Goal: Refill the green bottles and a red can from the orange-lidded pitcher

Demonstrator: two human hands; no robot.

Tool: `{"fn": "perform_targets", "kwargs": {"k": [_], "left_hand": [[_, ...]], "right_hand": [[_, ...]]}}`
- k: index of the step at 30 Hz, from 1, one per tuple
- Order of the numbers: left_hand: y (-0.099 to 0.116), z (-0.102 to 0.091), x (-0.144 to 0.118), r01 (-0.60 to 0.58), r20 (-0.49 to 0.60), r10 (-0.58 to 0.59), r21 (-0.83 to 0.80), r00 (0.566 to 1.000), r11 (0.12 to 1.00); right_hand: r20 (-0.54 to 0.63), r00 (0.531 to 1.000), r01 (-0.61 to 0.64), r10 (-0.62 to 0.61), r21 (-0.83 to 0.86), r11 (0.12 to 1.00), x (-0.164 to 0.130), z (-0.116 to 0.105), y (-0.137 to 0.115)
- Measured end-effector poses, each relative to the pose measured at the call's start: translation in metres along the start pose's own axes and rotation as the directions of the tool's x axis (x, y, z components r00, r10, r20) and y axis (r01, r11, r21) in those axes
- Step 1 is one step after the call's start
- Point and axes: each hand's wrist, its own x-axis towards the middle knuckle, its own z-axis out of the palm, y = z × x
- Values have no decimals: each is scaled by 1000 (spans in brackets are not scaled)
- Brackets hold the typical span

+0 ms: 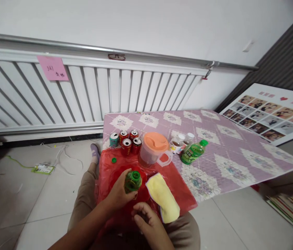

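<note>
- A pink note [53, 68] stuck on the white radiator [89, 93] is marked "361"; the line written beneath cannot be read.
- No brand can be read on the cans or bottles.
- The green bottle [132, 181], uncapped, is gripped around its body by the left hand [119, 194], upright over the red plastic sheet [136, 180] at the table's near edge.
- The right hand [146, 218] is held low just beside it, fingers loosely curled, with nothing seen in its grasp.
- A small green cap [114, 160] lies apart on the sheet.
- A yellow cloth [163, 198] lies just right of the bottle.
- Behind are 5 cans [127, 140], an orange-lidded jug [153, 148], 2 clear bottles [182, 141] and a second green bottle [193, 152] lying tilted on the patterned tablecloth [229, 152].
</note>
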Motion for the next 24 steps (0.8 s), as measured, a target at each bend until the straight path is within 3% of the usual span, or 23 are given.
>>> {"fn": "perform_targets", "kwargs": {"k": [8, 12, 15, 17, 20, 22, 24], "left_hand": [[-3, -6, 8, -58, -38, 60, 54, 997, 997], [-10, -5, 9, -61, -54, 65, 71, 996, 996], [-11, -4, 9, -65, -46, 69, 74, 997, 995], [-11, -4, 9, -69, -41, 72, 75, 997, 995], [-11, -3, 10, -75, -45, 78, 72, 996, 995], [-11, -3, 10, -80, -47, 83, 63, 995, 995], [-11, -3, 10, -81, -46, 83, 51, 995, 995]], "right_hand": [[-60, 997, 48, -46, 29, 998, 5, -14, 2], [-188, 980, 76, -62, 66, 995, 8, -34, -10], [-398, 912, 141, -96, 86, 986, 18, -60, -22], [-543, 829, 217, -134, 90, 972, 30, -81, -29], [-671, 723, 300, -160, 97, 949, 54, -111, -39], [-695, 695, 283, -183, 31, 959, 69, -126, -44], [-688, 699, 268, -196, -2, 963, 84, -135, -49]]}}
